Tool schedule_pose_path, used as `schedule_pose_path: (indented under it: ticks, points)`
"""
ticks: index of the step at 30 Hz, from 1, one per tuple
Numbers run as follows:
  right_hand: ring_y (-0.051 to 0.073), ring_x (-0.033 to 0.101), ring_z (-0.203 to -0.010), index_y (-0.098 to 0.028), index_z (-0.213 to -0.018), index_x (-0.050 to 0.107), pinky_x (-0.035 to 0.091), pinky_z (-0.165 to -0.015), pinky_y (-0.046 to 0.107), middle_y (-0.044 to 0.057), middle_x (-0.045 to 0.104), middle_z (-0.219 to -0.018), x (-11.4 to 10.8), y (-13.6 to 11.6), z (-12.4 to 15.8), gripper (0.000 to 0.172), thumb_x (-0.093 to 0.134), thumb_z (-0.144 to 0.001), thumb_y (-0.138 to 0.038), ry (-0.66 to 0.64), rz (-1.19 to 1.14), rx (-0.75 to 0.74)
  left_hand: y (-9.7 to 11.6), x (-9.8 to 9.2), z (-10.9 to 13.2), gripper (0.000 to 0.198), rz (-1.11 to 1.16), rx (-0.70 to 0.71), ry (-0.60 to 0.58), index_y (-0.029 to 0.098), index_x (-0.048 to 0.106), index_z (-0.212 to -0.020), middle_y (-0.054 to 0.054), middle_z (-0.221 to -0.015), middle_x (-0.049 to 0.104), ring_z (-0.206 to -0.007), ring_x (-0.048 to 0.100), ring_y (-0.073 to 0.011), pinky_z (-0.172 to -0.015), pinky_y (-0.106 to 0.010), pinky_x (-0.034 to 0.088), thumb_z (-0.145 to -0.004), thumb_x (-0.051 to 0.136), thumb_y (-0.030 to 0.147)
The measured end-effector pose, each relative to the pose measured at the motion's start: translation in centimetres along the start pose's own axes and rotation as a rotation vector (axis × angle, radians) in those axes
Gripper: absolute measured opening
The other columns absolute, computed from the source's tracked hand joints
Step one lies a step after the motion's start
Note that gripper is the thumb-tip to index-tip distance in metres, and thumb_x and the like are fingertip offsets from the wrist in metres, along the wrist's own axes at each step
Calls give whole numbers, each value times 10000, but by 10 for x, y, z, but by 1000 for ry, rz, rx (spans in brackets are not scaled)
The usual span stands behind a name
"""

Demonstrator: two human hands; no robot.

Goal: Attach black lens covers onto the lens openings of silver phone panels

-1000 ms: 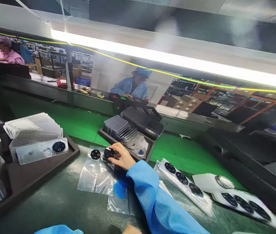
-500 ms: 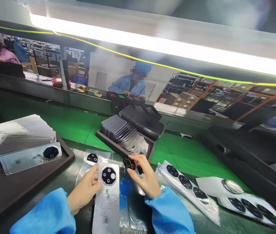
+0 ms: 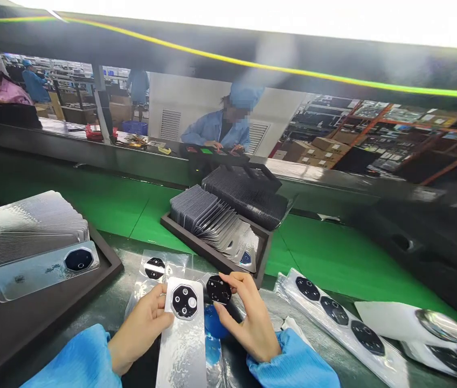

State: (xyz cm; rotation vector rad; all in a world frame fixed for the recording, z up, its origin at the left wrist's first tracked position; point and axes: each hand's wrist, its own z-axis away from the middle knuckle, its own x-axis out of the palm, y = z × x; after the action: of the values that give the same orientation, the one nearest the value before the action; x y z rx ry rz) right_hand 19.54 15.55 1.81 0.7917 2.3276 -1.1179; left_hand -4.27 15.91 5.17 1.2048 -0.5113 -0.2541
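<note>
My left hand is closed on the left edge of a silver phone back cover, thumb on its face. The cover stands tilted toward me, with an octagonal camera area showing several round openings near its top. Just right of it, my right hand pinches a black octagonal camera lens plate between thumb and fingers. The plate is beside the cover's top right corner; whether they touch I cannot tell. Behind my left hand, another black lens plate lies on clear plastic film.
At left, a dark tray bears fanned silver covers. A second tray with stacked covers stands ahead on the green mat. Bagged lens plates lie at right, near a round metal lid. A co-worker sits opposite.
The view has tilted down and shifted slightly. The lens plate in my right hand faces me more squarely. Both hands keep their hold, and the cover stays close to the plate.
</note>
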Motion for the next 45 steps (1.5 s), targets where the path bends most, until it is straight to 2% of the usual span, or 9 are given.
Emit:
schedule_pose_path:
  ticks: [5, 8, 12, 17, 21, 31, 38, 45]
  points:
    - [224, 543, -939, -213, -1238, 508, 520, -733, 337, 82, 501, -1038, -2, 1, -1, 381, 583, -864, -231, -3, -6, 18, -1, -1, -1, 424, 20, 13, 16, 166, 532, -1182, -72, -1082, 688, -1010, 641, -230, -888, -342, 445, -761, 580, 176]
    - [233, 545, -999, -207, -1230, 505, 511, -807, 365, 96, 518, -1079, -8, -9, -3, 369, 569, -867, -234, -18, -46, -10, -1, 0, -1, 421, 15, 4, 15, 168, 531, -1184, -74, -1080, 683, -974, 648, -225, -873, -343, 447, -769, 595, 193]
    - [276, 518, -1158, -201, -1274, 455, 452, -956, 438, 117, 588, -1209, -12, -34, -2, 465, 549, -828, -291, -170, -142, -204, 1, 3, 0, 388, -6, 8, -9, 173, 527, -1166, -72, -1090, 667, -928, 643, -198, -819, -315, 452, -783, 591, 189]
    - [261, 624, -1073, -207, -1220, 448, 466, -874, 379, 90, 704, -1159, -8, -52, -1, 524, 601, -726, -285, -240, 23, -386, -1, 6, 4, 354, -106, 58, -11, 178, 538, -1148, -57, -1082, 662, -931, 635, -178, -832, -300, 474, -798, 538, 130]
    - [246, 669, -1033, -200, -1206, 461, 458, -873, 363, 91, 731, -1125, -9, -54, -4, 522, 588, -705, -266, -223, 118, -444, -5, 8, 6, 334, -152, 87, -20, 178, 531, -1131, -56, -1088, 660, -965, 635, -188, -865, -322, 485, -811, 492, 93]
    - [243, 687, -1010, -164, -1189, 478, 455, -855, 364, 108, 748, -1074, -8, -57, -7, 494, 562, -708, -244, -200, 160, -492, -1, 9, 6, 272, -177, 91, -34, 186, 506, -1016, -35, -997, 660, -880, 633, -175, -798, -307, 484, -779, 457, 61]
    - [248, 677, -1042, -150, -1228, 498, 484, -821, 370, 116, 741, -1103, -10, -56, -8, 486, 571, -761, -260, -247, 181, -539, -1, 11, 9, 194, -165, 91, -37, 196, 475, -926, -27, -978, 659, -896, 634, -179, -814, -303, 476, -774, 481, 75]
    - [252, 671, -1067, -123, -1263, 490, 493, -847, 384, 129, 736, -1114, -8, -54, -6, 503, 556, -784, -260, -279, 194, -582, 0, 10, 9, 209, -172, 90, -31, 191, 493, -956, -38, -1003, 654, -938, 625, -188, -802, -294, 478, -775, 512, 88]
